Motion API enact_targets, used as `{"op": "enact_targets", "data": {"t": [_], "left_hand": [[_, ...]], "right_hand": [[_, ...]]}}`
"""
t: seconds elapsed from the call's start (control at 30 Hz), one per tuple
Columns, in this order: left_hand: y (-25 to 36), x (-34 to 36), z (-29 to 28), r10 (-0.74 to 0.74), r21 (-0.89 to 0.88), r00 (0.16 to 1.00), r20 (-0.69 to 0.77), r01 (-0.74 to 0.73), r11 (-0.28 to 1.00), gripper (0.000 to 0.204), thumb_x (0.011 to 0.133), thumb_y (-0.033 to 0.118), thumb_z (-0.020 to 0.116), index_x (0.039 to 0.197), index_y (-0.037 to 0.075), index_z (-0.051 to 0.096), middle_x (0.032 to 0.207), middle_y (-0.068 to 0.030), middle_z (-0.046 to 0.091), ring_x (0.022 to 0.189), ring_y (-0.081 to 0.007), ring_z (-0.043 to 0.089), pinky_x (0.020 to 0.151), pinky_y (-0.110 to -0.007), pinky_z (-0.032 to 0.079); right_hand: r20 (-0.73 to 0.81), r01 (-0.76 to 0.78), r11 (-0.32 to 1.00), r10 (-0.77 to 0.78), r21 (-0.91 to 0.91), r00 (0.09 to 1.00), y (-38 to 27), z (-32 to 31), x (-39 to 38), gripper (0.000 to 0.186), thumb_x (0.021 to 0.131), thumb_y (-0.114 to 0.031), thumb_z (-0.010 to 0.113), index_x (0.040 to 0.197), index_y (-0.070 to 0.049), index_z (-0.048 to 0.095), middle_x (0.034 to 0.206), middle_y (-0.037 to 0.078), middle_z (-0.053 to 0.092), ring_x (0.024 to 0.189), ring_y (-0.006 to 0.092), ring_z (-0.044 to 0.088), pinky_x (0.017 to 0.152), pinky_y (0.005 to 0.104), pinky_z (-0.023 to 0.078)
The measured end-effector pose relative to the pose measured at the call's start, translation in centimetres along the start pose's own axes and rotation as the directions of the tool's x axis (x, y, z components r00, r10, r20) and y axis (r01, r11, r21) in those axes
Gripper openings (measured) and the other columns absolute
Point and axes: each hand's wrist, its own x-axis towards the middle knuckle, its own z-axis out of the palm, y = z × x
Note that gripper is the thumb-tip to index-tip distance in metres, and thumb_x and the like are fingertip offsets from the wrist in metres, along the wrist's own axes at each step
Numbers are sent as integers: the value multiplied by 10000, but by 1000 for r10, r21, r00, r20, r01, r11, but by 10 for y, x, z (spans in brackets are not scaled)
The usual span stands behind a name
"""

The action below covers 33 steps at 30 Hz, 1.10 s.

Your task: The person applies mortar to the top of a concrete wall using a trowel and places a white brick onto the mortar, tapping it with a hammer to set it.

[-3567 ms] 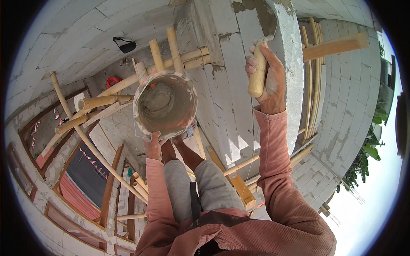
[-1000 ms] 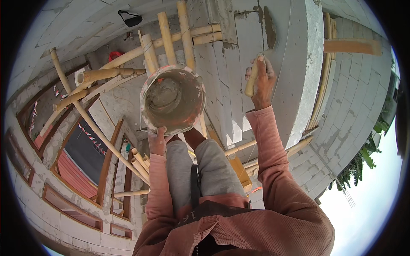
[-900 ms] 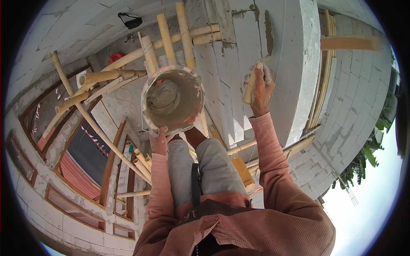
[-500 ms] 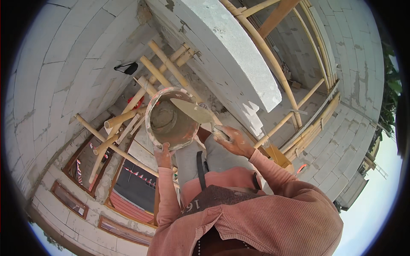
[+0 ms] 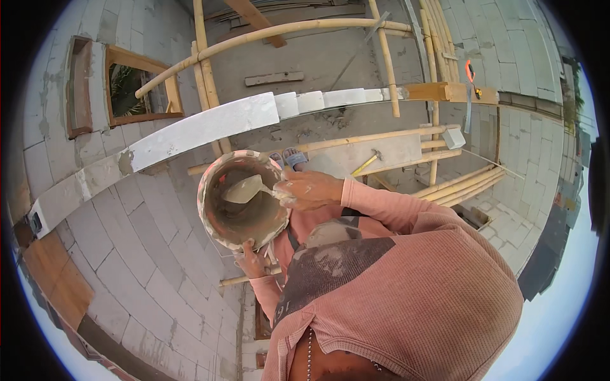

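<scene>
A round bucket (image 5: 204, 206) crusted with grey mortar is tipped so that its mouth faces me. My left hand (image 5: 253, 261) grips its rim at the lower edge, with the thumb over the lip. In my right hand (image 5: 311, 190), fingers closed round the handle, is a trowel (image 5: 244, 189). Its leaf-shaped blade lies within the bucket's mouth, over the mortar (image 5: 238, 216) that coats the inside. The trowel's handle is mostly hidden by my fingers. Just past the bucket runs the top of a pale block wall (image 5: 206, 124).
Bamboo poles (image 5: 286, 28) cross beyond the wall. A hammer (image 5: 366, 164) with a yellow handle lies on a board between poles. A handsaw (image 5: 469, 95) with an orange grip stands by a wooden beam (image 5: 445, 93). Sandals (image 5: 294, 159) show beyond my right hand.
My view has swung round, so the wall top now runs across in front of me. The trowel blade has gone from over the bucket's rim to inside its mouth. Both hands keep their grips.
</scene>
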Motion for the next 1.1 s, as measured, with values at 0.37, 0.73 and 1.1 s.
{"op": "enact_targets", "data": {"t": [0.37, 0.73, 1.1], "left_hand": [[116, 25, 102, -160, -52, 832, 531, 221, 974, 493, 884, 15, 543, 1359, 16, 408, 1257, -134, 512, 1065, -278, 593, 874, -419, 609], [134, 20, 176, -248, 258, 658, 711, 85, 962, 455, 876, 71, 588, 1294, 12, 419, 1191, -143, 512, 986, -267, 615, 721, -396, 652], [100, -16, 217, -214, 314, 572, 792, -81, 946, 199, 863, 62, 565, 1028, -36, 619, 911, -70, 658, 829, -147, 611, 706, -301, 522]], "right_hand": [[-411, -357, 931, 358, 82, 838, -28, -31, -106, 380, 885, -277, 643, 1167, -40, 550, 1076, 156, 551, 837, 379, 671, 743, 483, 548], [-618, -534, 757, 634, 376, 464, -70, 37, -160, 359, 907, -270, 600, 1198, -64, 555, 1045, 137, 606, 847, 373, 671, 742, 481, 547], [-660, -549, 678, 698, 488, 276, -55, 75, -209, 379, 903, -256, 629, 1236, -81, 583, 1047, 163, 654, 881, 386, 667, 747, 490, 542]]}}
